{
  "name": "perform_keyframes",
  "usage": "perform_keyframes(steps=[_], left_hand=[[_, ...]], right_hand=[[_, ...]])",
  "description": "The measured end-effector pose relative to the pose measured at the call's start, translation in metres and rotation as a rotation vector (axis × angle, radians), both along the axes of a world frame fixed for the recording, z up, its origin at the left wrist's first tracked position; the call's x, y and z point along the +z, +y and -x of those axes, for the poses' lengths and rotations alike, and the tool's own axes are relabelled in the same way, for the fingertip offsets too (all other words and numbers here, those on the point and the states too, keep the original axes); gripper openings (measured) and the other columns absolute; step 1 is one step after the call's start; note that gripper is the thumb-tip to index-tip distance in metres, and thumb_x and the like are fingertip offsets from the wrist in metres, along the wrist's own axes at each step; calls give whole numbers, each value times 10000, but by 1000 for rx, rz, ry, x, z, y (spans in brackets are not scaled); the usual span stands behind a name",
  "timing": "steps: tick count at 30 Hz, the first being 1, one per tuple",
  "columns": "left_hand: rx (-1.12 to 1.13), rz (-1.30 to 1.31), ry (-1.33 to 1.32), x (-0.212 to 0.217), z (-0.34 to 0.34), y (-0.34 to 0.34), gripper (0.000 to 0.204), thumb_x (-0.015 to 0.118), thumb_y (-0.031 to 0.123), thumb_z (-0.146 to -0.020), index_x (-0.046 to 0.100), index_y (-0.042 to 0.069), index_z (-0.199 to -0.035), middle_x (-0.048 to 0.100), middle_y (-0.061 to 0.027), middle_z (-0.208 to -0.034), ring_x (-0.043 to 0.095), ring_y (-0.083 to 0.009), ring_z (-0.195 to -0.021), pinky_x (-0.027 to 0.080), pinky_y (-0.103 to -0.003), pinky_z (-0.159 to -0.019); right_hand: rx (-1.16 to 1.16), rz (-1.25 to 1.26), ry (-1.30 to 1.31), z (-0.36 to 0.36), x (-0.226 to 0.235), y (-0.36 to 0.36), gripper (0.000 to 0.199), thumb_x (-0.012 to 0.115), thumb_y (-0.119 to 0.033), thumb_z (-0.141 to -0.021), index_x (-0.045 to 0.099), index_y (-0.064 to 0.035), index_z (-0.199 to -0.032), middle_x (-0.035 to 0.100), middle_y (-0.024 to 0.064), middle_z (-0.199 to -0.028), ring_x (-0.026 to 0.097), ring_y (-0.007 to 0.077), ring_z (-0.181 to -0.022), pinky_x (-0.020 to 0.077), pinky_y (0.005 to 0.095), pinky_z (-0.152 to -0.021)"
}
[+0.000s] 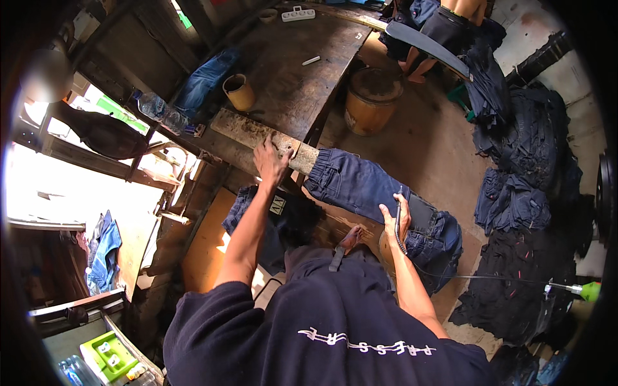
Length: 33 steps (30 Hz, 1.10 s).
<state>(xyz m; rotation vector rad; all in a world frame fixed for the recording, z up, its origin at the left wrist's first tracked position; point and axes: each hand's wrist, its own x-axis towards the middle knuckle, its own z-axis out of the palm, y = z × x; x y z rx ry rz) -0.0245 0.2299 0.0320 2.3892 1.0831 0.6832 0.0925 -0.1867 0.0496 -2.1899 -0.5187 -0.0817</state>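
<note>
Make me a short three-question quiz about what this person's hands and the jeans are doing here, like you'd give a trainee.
1. True or false: the left hand rests on the wooden plank.
2. What does the right hand hold? A) a plastic bottle B) a thin dark corded tool C) a cup
3. Fill in: the blue jeans are pulled over the end of the ____.

Key
1. True; the palm lies flat near the plank's end.
2. B; the thin corded tool sits in the hand's grip, just above the jeans, its cord trailing to the right.
3. Plank; the waistband sits around its end, the legs hanging toward the floor.
</note>
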Motion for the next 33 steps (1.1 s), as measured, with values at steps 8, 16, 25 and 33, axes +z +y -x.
perform_keyframes(steps=[8, 16, 25, 33], left_hand=[[-134, 139, 25, 5, -19, 37, 666, 901, 319, -786, 664, 34, -1340, 680, -287, -1174, 641, -498, -1125, 537, -542, -1022], [-427, 1028, -798, 73, 7, -42, 675, 850, 7, -928, 524, 15, -1519, 765, -159, -1191, 757, -243, -1113, 630, -360, -960], [-236, 812, -350, 32, 8, -101, 392, 825, 107, -900, 731, -18, -1259, 820, -160, -1064, 773, -211, -953, 606, -362, -881], [-88, 512, -180, 36, -9, -140, 493, 878, 138, -860, 712, 48, -1315, 812, -207, -1107, 792, -225, -999, 616, -382, -877]], right_hand=[[-30, -18, -22, -3, -9, 4, 558, 934, -188, -843, 691, -72, -1331, 759, 164, -1300, 712, 356, -1251, 530, 446, -1108], [-14, -138, 66, -8, 23, 18, 393, 889, -154, -889, 726, -50, -1231, 797, 132, -1191, 758, 298, -1180, 568, 403, -1033], [125, -212, 134, -57, 21, 43, 351, 847, -161, -928, 727, -93, -1251, 815, 126, -1179, 780, 277, -1167, 594, 406, -1017], [187, -190, 152, -77, -4, 10, 290, 825, -158, -948, 747, -94, -1220, 819, 112, -1136, 788, 262, -1088, 602, 401, -969]])
